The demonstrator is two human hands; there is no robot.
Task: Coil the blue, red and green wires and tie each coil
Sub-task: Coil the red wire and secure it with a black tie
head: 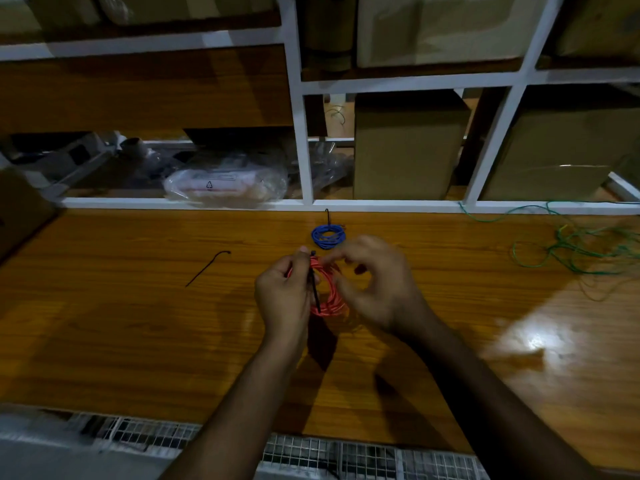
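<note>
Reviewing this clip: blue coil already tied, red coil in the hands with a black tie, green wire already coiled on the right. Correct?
Not quite. The head view shows the green wire still loose and tangled on the right, not coiled. The blue coil is tied, and both hands hold the red coil with a black tie.

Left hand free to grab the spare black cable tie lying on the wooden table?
Probably not yet: the left hand pinches the tie on the red wire coil. The spare black cable tie lies unobstructed on the wooden table.

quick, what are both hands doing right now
Left hand: pinching the black tie against the red coil.
Right hand: fingers curled at the red coil's right side; blurred, so its grip cannot be told.
</note>
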